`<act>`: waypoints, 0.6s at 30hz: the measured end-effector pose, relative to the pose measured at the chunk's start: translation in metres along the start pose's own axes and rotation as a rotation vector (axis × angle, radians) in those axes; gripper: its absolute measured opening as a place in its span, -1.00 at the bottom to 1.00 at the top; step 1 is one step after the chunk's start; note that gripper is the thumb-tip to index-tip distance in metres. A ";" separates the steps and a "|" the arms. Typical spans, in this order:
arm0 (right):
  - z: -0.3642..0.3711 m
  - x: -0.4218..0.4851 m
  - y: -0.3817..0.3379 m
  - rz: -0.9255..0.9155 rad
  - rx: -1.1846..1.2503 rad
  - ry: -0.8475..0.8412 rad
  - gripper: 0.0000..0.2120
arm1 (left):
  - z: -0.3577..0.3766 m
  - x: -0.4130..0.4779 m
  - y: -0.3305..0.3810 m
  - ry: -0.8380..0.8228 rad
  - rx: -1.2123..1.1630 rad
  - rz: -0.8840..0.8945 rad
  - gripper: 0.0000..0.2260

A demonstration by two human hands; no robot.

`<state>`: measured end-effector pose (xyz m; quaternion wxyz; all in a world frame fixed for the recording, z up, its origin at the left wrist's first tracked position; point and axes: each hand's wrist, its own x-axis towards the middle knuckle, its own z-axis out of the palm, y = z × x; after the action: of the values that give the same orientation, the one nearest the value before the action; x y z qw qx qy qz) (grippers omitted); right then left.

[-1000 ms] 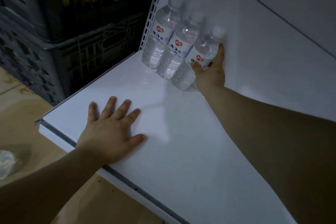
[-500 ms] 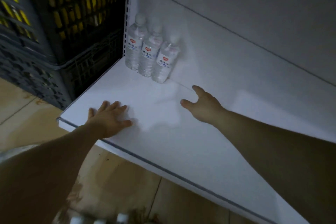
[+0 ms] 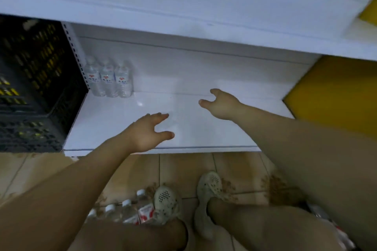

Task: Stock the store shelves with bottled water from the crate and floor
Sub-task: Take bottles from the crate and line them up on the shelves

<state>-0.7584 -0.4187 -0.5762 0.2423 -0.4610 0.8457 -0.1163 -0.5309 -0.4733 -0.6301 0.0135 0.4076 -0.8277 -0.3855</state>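
Three clear water bottles (image 3: pixel 109 80) with red-and-white labels stand in a row at the back left corner of the white bottom shelf (image 3: pixel 204 132). My left hand (image 3: pixel 149 132) hovers over the shelf's front part, fingers spread, holding nothing. Over the middle of the shelf, well right of the bottles, my right hand (image 3: pixel 221 106) hangs with loosely curved fingers and holds nothing. More bottled water (image 3: pixel 130 210) stands on the tiled floor beside my left foot.
A dark plastic crate (image 3: pixel 32 91) with yellow items inside stands left of the shelf. A white upper shelf (image 3: pixel 183 16) overhangs the bottom one. A yellow panel (image 3: pixel 334 96) closes the right side. My two feet in white shoes (image 3: pixel 208 195) stand on the floor.
My right hand has let go of the third bottle and drawn back to the right. My left hand lifted off the shelf. The view pulled back and down, showing the floor and feet.
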 end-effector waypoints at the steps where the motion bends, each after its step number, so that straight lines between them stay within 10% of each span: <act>1: -0.012 -0.021 0.007 0.014 -0.003 0.030 -0.27 | -0.003 -0.012 0.022 0.008 0.022 0.042 -0.36; 18: -0.175 -0.336 0.181 0.477 0.019 0.630 -0.25 | 0.071 -0.154 0.344 -0.252 0.271 0.763 -0.42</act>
<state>-0.8262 -0.0434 -0.4005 -0.0048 -0.1911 0.9608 -0.2005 -0.6809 -0.1958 -0.4113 -0.0001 0.0197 -0.9576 -0.2873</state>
